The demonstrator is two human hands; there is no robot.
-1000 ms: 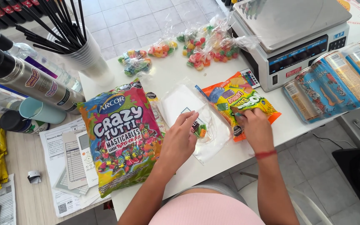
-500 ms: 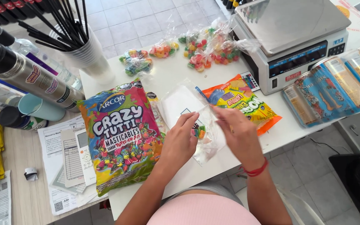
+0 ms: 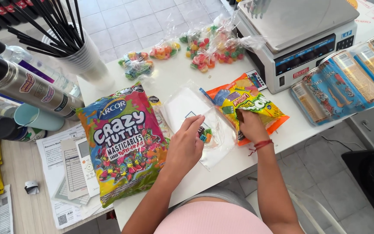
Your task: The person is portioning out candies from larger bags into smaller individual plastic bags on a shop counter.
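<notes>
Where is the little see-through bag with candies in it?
The small clear bag lies on the white table, under the left hand, between the big pink candy bag and the orange candy bag.

- Clear bag [image 3: 204, 125]: thin see-through plastic film, shiny and creased.
- Orange candy pack [image 3: 256, 102]: glossy printed plastic.
- Big candy bag [image 3: 124, 143]: glossy, crinkled plastic (bright glare on it).
- Surface [image 3: 174, 76]: smooth, matt white.
- Scale [image 3: 299, 37]: brushed metal tray, white plastic body.
- Receipt [image 3: 72, 167]: matt paper.
</notes>
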